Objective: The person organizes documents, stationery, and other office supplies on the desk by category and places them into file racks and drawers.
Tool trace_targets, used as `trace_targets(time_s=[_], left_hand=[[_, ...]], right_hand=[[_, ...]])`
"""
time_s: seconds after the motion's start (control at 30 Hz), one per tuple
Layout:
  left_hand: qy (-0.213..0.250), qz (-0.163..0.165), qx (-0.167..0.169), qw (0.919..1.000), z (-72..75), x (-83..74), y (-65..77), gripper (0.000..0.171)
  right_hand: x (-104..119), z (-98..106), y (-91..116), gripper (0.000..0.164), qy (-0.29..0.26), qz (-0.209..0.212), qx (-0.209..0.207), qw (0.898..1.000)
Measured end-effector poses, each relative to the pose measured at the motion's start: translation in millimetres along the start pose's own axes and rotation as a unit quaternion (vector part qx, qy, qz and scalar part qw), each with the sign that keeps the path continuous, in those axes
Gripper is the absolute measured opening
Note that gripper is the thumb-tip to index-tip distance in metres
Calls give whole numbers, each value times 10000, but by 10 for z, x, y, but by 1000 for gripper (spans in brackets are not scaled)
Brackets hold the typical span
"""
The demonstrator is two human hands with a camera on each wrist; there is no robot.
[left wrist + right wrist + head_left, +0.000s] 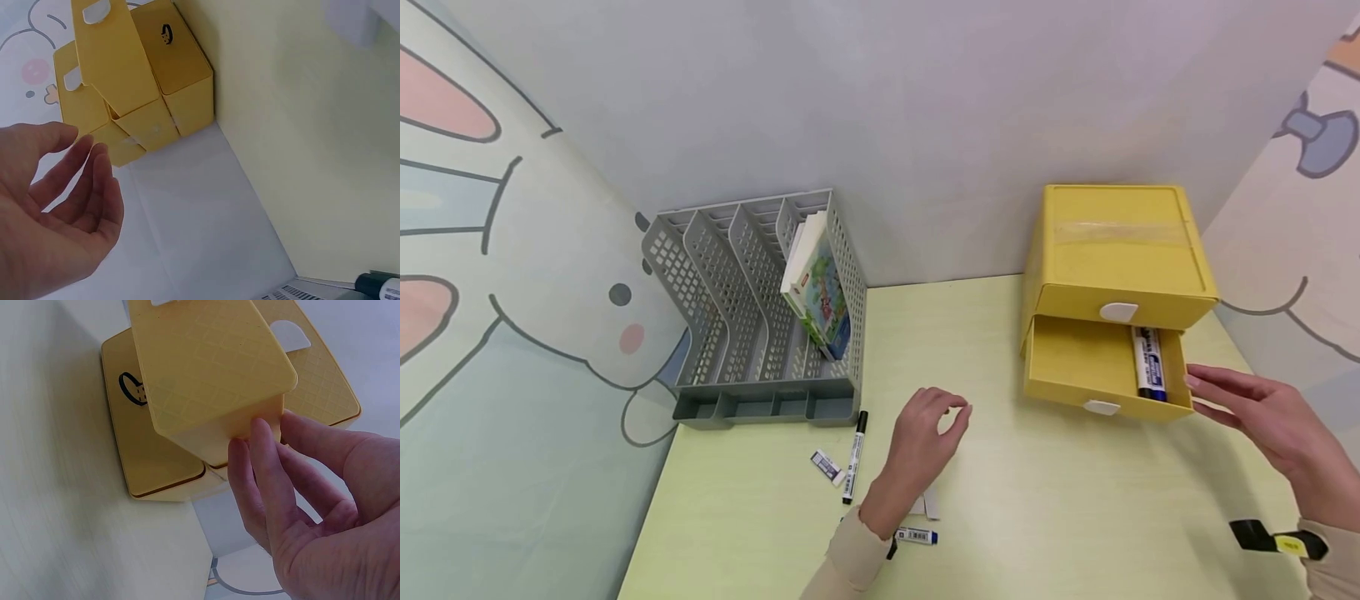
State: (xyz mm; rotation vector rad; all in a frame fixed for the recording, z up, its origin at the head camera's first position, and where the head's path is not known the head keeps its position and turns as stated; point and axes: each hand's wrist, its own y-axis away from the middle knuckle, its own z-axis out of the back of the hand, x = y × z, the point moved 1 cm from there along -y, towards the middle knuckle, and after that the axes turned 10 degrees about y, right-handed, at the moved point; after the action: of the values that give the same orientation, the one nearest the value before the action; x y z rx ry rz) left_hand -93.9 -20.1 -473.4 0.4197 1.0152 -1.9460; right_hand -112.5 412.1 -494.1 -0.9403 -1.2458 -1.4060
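A yellow drawer unit (1120, 242) stands at the right against the wall. Its open drawer (1075, 354) holds two whiteboard markers (1148, 367), one black-ended and one blue-ended. My right hand (1262, 417) touches the right wall of this drawer; in the right wrist view its extended fingers (269, 450) lie at the drawer's side. Left of the unit, my left hand (925, 433) hovers over the table with fingers loosely bent. Its thumb and fingertips come close together, with nothing between them in the left wrist view.
A grey desktop rack (752, 392) with books (820, 283) stands at the left. In front lie a black-capped marker (853, 458), an eraser (827, 467) and a blue-capped marker (917, 536). A pale flat piece (931, 503) shows partly beside my left wrist.
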Motion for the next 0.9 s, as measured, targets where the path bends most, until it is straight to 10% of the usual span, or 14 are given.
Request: trace_targets(time_s=[0.53,0.9], left_hand=[[-990,871,-807,9880,216,432,488,7],[-1357,2354,-1175,9552,355,600,744,11]], right_hand=[[-13,-7,-6,27,233,77,-25,9997],[-21,-6,-4,28,121,84,-3,9999]])
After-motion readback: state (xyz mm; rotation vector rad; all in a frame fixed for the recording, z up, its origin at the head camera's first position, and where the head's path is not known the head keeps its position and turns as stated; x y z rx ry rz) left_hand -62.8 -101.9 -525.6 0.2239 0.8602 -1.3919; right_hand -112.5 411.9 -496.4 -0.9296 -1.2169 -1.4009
